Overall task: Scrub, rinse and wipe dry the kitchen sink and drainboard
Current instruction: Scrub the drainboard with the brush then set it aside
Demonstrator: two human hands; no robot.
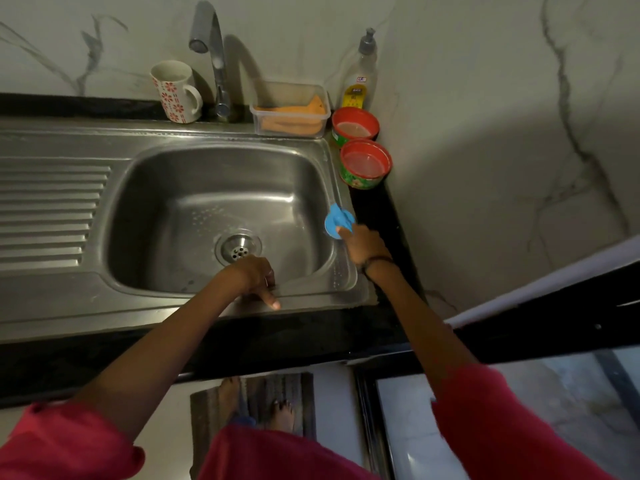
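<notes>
The right hand [363,245] grasps a blue scrubber [338,220] between curled fingers and presses it against the right rim of the steel sink [194,174], at about three o'clock from the drain [239,250]. A dark band circles that wrist. The left hand [256,277] rests on the sink's front rim at six o'clock from the drain, fingers bent over the edge into the basin and thumb stretched along the rim; it grasps nothing that shows.

The ribbed drainboard [48,209] lies at nine o'clock from the basin. At twelve o'clock the faucet [214,57] rises from the back ledge, with a flowered mug [175,91] just to its left and a clear tub [289,107] of orange cloths to its right. At two o'clock stand a pump bottle [360,76] and two red-rimmed bowls [360,143], touching each other on the black counter [311,337].
</notes>
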